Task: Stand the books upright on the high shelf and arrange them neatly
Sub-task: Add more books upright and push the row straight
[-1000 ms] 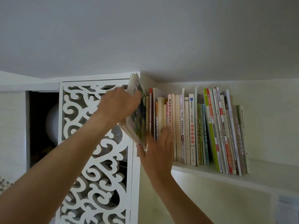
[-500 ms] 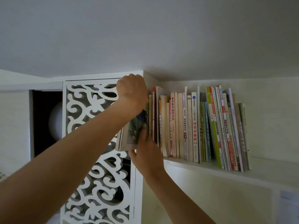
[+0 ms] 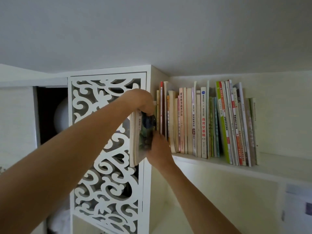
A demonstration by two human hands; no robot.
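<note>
Several thin paperbacks, one bundle with a dark green illustrated cover (image 3: 143,137), gripped at the top by my left hand (image 3: 143,103) and pinched low down by my right hand (image 3: 157,147). Bundle upright, just left of the standing row of books (image 3: 202,122) on the white high shelf (image 3: 270,166). Step: insertion at row's left end. Next, I judge: slide it in, square the spines.

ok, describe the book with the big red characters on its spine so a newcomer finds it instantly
Start at the high shelf under the ceiling, right of the white fretwork cabinet door. In the upright row of books, look near the middle. The white-spined book carries large red characters and a blue dot on top; its neighbours are plain cream or green.
</note>
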